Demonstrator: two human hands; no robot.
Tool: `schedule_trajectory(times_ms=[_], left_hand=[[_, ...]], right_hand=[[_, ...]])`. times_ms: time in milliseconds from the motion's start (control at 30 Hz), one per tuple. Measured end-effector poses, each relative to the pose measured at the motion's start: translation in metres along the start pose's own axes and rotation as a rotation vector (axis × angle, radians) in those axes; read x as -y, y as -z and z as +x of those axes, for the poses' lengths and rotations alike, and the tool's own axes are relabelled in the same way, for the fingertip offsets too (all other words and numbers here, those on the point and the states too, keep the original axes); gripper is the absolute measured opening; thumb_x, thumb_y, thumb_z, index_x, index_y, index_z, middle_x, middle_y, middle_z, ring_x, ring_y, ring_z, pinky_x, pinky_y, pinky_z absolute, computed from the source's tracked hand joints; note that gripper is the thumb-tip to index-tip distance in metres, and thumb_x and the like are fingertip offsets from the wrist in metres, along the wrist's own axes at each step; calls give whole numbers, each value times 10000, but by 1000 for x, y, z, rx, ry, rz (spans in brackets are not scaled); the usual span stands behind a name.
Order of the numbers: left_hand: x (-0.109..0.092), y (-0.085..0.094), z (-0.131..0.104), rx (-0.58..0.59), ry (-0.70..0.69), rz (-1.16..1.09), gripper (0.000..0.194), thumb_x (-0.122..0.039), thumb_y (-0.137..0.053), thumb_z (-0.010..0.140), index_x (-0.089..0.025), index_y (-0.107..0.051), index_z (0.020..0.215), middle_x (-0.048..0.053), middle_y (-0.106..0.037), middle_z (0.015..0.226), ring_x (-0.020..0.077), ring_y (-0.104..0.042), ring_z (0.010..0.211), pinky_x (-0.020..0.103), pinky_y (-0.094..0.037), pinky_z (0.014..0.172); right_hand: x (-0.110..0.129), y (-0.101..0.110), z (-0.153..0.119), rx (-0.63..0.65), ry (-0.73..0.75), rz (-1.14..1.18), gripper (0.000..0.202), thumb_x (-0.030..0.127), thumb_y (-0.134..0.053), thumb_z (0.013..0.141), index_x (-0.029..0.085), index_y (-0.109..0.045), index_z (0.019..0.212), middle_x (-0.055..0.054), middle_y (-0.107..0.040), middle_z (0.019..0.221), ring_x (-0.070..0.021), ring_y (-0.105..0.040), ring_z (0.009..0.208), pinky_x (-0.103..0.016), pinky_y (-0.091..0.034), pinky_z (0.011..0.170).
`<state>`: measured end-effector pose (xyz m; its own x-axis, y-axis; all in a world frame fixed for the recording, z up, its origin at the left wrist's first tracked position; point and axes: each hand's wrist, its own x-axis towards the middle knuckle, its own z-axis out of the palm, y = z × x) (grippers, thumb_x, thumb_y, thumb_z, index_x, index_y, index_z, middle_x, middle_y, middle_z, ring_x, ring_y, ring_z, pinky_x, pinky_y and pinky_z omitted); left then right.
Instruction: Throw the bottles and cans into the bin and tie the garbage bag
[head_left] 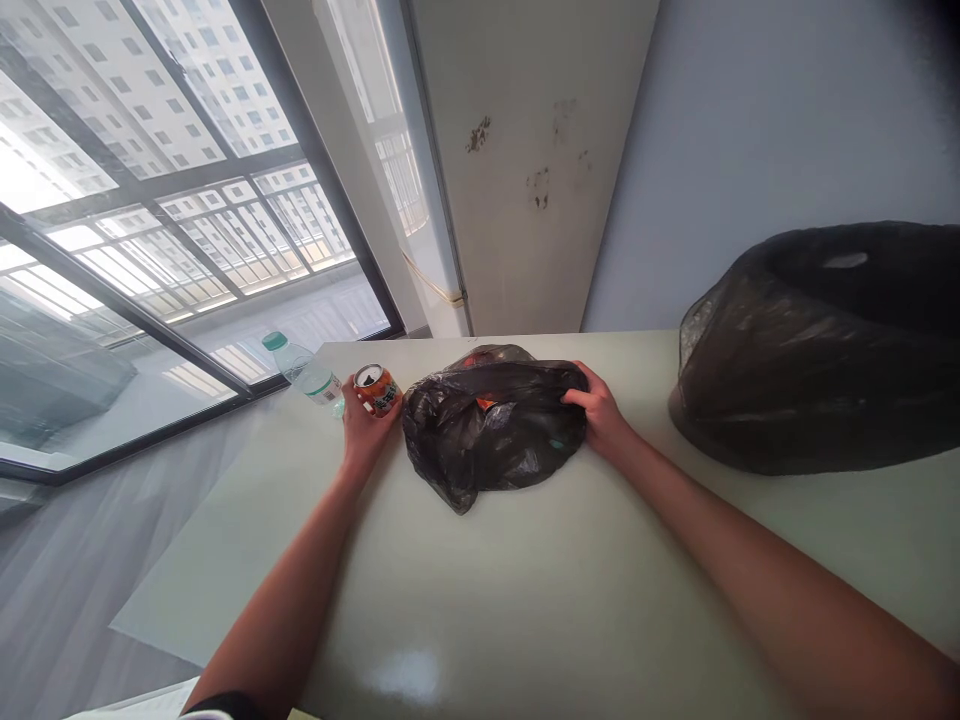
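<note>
My left hand (365, 425) is wrapped round an orange drink can (379, 390), its opened top facing up, just left of a black plastic bag (517, 440). The bag lies slumped on the table, and a bit of orange shows inside its mouth. On the bag's right side, my right hand (598, 405) pinches the rim between thumb and fingers. A clear plastic bottle (304, 375) with a green cap stands tilted in view behind the can, partly hidden by my left hand.
A large, dark plastic bag (810, 370) sits on the right of the pale table (480, 600). The table's far edge lies close behind the smaller bag. Beyond the left edge are a wooden floor (67, 570) and glass windows (187, 180).
</note>
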<state>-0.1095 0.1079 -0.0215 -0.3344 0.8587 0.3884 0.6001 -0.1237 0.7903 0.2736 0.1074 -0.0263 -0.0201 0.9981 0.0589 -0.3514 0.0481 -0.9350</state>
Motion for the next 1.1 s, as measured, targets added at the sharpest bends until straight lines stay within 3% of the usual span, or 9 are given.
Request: schedule_trajectory(times_ms=[867,1100], left_hand=[[-4,1,-1,-10,-68,43,816,-394,-868,724,-248,-427,1395,126,-662,1238,242,-690,1026,327,-628,746],[-3,-3,-1,-26,-40,40,684,-389,-850,751,-228,-468,1295,108,-694,1140,236,-711,985,348,-640,751]], right_hand=[[-1,1,1,-2,14,19,316,139,-659,635,245,-662,932,20,-619,840,-176,-543,782,-281,-420,653],[0,1,0,11,14,32,320,129,-660,651,245,-664,949,23,-624,861,-171,-544,788,-279,-418,668]])
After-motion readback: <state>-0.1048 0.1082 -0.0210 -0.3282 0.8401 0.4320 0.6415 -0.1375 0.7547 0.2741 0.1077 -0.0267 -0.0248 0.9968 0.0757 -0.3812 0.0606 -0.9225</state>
